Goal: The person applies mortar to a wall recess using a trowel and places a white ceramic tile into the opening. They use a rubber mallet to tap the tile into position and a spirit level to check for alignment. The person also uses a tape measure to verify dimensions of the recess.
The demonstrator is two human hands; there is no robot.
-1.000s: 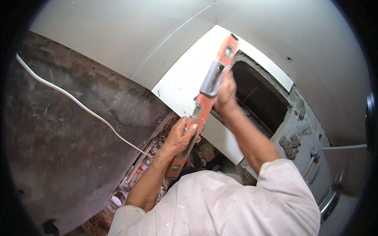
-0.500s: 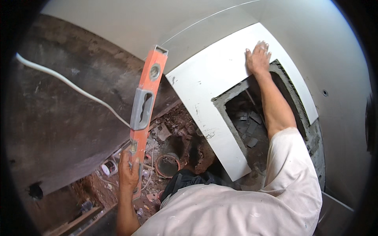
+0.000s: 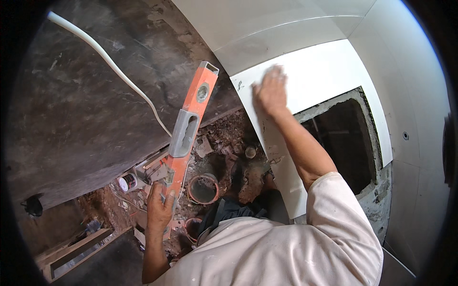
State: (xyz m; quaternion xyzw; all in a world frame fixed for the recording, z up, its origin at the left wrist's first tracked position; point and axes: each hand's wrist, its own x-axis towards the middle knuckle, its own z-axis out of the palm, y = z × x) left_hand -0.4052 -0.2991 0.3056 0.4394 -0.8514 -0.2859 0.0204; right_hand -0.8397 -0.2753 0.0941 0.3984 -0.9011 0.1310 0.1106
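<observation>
Against the wall: a white tile (image 3: pixel 329 76) with a rectangular cut-out stands pressed to the surface, the dark opening (image 3: pixel 341 143) showing through the cut.
Right hand: the right hand (image 3: pixel 271 91) lies flat and open on the tile's upper left part, palm on the face, fingers spread, gripping nothing.
Left hand: the left hand (image 3: pixel 159 209) is closed around the lower end of an orange spirit level (image 3: pixel 186 133), fingers wrapped over its edge.
Level relative to the grip: the level rises up and to the right from the fist, its grey handle section and round vial well above the hand, its top end near the tile's upper left corner but apart from it.
Below: broken rubble and a round pipe opening (image 3: pixel 202 188) lie between the two arms.
Left side: a white cable (image 3: pixel 119 76) runs across the dark rough wall (image 3: pixel 71 119).
</observation>
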